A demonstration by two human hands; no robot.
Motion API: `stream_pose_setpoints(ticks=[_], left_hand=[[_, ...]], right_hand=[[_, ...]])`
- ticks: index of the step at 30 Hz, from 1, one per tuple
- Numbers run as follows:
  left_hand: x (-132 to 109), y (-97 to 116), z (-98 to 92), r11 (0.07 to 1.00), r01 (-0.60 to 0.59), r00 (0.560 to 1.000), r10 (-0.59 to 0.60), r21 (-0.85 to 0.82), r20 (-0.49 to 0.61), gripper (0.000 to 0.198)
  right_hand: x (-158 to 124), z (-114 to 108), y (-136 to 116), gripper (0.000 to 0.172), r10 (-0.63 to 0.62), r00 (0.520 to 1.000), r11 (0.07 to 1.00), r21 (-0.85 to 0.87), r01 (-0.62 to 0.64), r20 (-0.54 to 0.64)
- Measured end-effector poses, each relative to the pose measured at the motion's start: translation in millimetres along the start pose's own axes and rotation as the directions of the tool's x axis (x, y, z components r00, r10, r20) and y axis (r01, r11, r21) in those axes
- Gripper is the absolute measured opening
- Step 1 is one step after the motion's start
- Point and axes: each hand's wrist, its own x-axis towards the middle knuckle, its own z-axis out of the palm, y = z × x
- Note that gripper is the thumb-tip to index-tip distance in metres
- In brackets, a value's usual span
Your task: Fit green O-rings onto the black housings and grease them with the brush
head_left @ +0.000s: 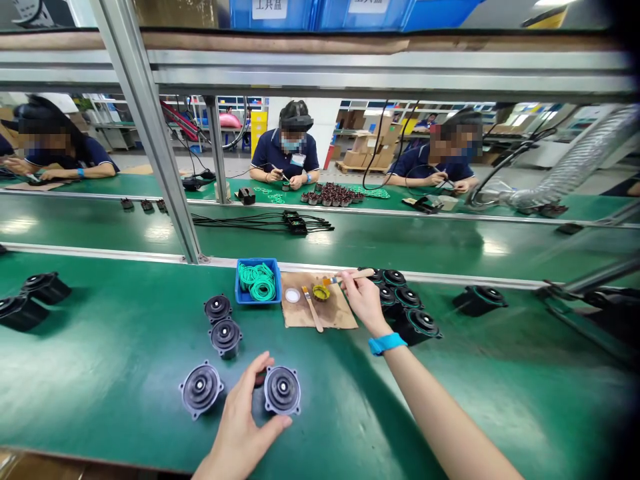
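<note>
My left hand [243, 419] grips a round black pump part [283, 390] between thumb and fingers near the table's front edge. A second similar part [201, 389] lies just left of it. My right hand [364, 301], with a blue wristband, holds a small brush [350, 275] whose tip reaches a little yellow-rimmed pot [321, 292] on a brown cardboard sheet [330, 313]. A white lid [293, 295] and another brush [313, 309] also lie on that sheet.
A blue tray of green rings [258, 281] stands left of the cardboard. Two more black parts [223, 323] sit in front of it; several [405, 303] cluster behind my right wrist, others at far left [30, 297] and right [479, 299]. Three people work across the belt beyond a slanted metal post [155, 147].
</note>
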Motion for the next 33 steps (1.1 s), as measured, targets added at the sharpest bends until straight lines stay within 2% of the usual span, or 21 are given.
stream_pose_setpoints(ticks=[2, 4, 7, 8, 10, 11, 12, 15, 18, 23, 27, 30, 33], left_hand=[[-5.6, 7.7, -7.2, 0.986, -0.105, 0.994, 0.107, 0.127, -0.007, 0.087], [-5.7, 20.6, -24.1, 0.928, -0.256, 0.965, 0.263, 0.271, 0.01, 0.081], [20.6, 44.8, -63.9, 0.79, -0.398, 0.906, 0.418, 0.467, 0.066, 0.045], [37.7, 51.9, -77.7, 0.75, -0.392, 0.91, 0.4, 0.532, 0.108, 0.034], [81.5, 61.6, -99.8, 0.665, -0.338, 0.941, 0.258, 0.666, 0.22, 0.027], [105.6, 63.4, -106.5, 0.607, -0.31, 0.95, 0.164, 0.731, 0.267, 0.026], [129.4, 63.2, -109.9, 0.588, -0.299, 0.952, 0.133, 0.752, 0.275, 0.023], [187.9, 53.6, -104.0, 0.563, -0.284, 0.955, 0.09, 0.776, 0.284, 0.016], [217.5, 39.9, -90.9, 0.564, -0.264, 0.958, 0.059, 0.783, 0.28, 0.024], [225.9, 29.7, -88.9, 0.602, -0.26, 0.961, 0.086, 0.755, 0.262, 0.029], [223.3, 37.8, -99.9, 0.629, -0.259, 0.966, 0.18, 0.733, 0.187, 0.017], [208.9, 54.3, -106.4, 0.649, -0.254, 0.958, 0.271, 0.717, 0.094, 0.016], [174.7, 73.3, -105.3, 0.662, -0.281, 0.935, 0.352, 0.695, 0.043, 0.016]], right_hand=[[-2.8, -0.5, 2.5, 0.068, 0.02, 1.0, 0.999, 0.041, -0.019, -0.021], [-4.9, -0.7, 4.6, 0.067, 0.038, 0.998, 0.995, 0.09, -0.034, -0.045], [-6.9, -0.1, 6.6, 0.063, 0.063, 0.996, 0.982, 0.181, -0.051, -0.065], [-7.6, 0.4, 7.1, 0.062, 0.073, 0.995, 0.975, 0.214, -0.057, -0.067], [-9.8, 1.9, 7.6, 0.059, 0.095, 0.993, 0.959, 0.275, -0.072, -0.068], [-11.3, 2.7, 7.8, 0.058, 0.106, 0.992, 0.95, 0.303, -0.081, -0.069], [-13.0, 3.5, 7.9, 0.058, 0.117, 0.991, 0.941, 0.326, -0.089, -0.07], [-18.0, 5.4, 8.4, 0.057, 0.145, 0.987, 0.921, 0.375, -0.107, -0.073], [-21.0, 5.7, 8.7, 0.056, 0.159, 0.984, 0.911, 0.396, -0.117, -0.075], [-22.8, 6.1, 9.6, 0.058, 0.166, 0.984, 0.908, 0.399, -0.13, -0.058], [-25.3, 8.8, 11.4, 0.06, 0.158, 0.987, 0.921, 0.365, -0.133, -0.039], [-27.5, 10.2, 11.4, 0.058, 0.128, 0.992, 0.934, 0.338, -0.114, -0.017], [-28.9, 10.1, 8.2, 0.055, 0.08, 0.997, 0.943, 0.323, -0.076, 0.003]])
